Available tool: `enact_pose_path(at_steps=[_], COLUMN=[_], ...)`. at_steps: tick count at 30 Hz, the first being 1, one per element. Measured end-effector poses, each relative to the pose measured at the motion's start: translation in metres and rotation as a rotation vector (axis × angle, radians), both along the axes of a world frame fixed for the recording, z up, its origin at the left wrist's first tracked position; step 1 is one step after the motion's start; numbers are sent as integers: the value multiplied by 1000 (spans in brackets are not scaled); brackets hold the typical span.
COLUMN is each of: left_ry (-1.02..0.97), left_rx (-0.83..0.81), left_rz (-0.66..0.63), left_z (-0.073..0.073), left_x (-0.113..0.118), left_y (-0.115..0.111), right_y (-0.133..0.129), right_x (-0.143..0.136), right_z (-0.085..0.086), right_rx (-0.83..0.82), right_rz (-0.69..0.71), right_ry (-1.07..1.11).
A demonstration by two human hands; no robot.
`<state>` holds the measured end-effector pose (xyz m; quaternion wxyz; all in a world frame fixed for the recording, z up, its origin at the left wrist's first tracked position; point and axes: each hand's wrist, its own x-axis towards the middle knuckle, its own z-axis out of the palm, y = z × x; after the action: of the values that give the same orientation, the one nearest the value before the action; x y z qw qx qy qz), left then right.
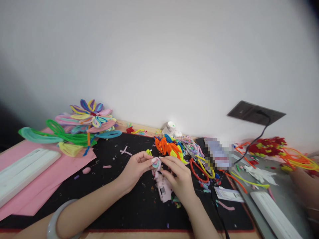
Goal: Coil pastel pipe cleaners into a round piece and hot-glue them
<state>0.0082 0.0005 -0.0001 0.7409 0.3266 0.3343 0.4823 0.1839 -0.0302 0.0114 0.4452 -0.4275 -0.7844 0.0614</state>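
Observation:
Both hands meet over the middle of a black mat. My left hand pinches the left side of a small pastel fuzzy coil in pink, teal and lilac. My right hand has its fingers closed on the coil's right side. Just below the fingers, a pale pink device with a small dark window lies on the mat. Orange fuzzy loops sit right behind the hands. Part of the coil is hidden by the fingertips.
Fuzzy flowers and green loops lie at the left on pink sheets, beside a white case. A white cup stands by the wall. On the right are a phone, a cable, red fuzzy pieces and another person's hand.

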Motion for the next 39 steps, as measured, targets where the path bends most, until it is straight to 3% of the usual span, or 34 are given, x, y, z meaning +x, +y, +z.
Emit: enact_pose_path(at_steps=[39], left_ry=[-4], left_rx=[0], left_rz=[-25], left_z=[-1], left_x=[1], left_y=[-1], right_y=[0], right_x=[-7], right_z=[0], right_rx=[59], right_rz=[-47], right_ry=[-52])
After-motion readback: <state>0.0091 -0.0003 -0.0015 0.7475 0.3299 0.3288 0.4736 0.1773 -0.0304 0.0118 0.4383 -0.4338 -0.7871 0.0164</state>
